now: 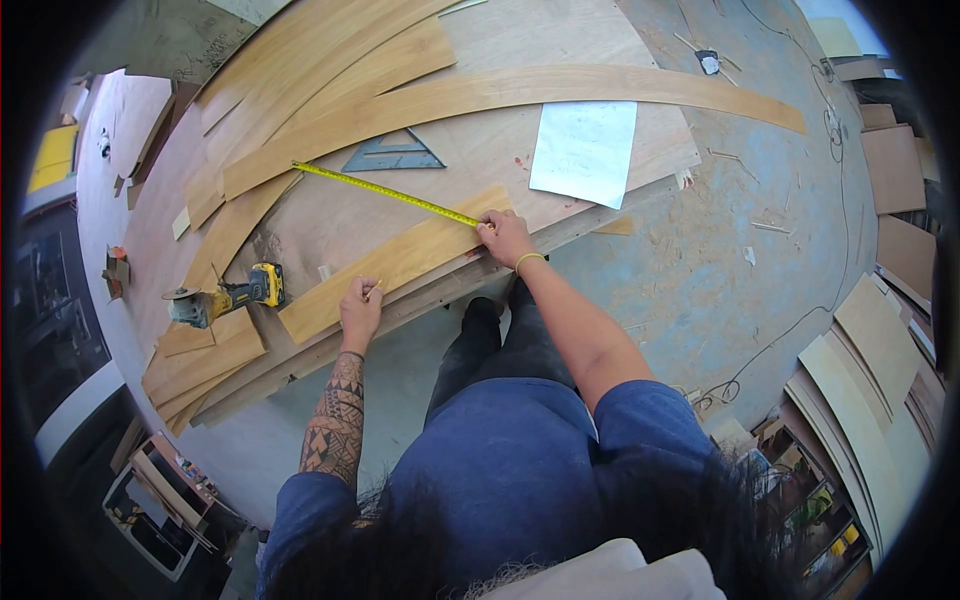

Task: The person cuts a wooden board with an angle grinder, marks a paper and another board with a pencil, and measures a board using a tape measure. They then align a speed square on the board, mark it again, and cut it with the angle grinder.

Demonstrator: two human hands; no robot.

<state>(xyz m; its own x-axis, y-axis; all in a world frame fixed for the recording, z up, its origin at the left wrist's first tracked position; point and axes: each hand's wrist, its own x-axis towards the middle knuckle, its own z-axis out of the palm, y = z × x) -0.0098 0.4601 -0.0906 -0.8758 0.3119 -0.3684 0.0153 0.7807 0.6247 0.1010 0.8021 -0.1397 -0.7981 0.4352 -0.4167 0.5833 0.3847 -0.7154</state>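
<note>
My right hand (507, 238) is closed at the near end of a yellow tape measure (385, 193), whose case I cannot make out under the fingers. The blade runs out to the upper left, its tip by the end of a narrow board. Under the same hand lies the right end of a short wooden board (400, 258) along the table's near edge. My left hand (360, 315), fingers pinched, holds a thin pencil (374, 290) over that board's near edge. Beyond the tape, a metal set square (393, 152) lies flat.
A cordless angle grinder (228, 297) rests at the table's left. A long board (480, 92) spans the far side, overhanging on the right. A paper sheet (583, 150) with faint writing lies beneath it. Offcuts and a cable (790, 338) are on the floor; panels (850, 390) lean at right.
</note>
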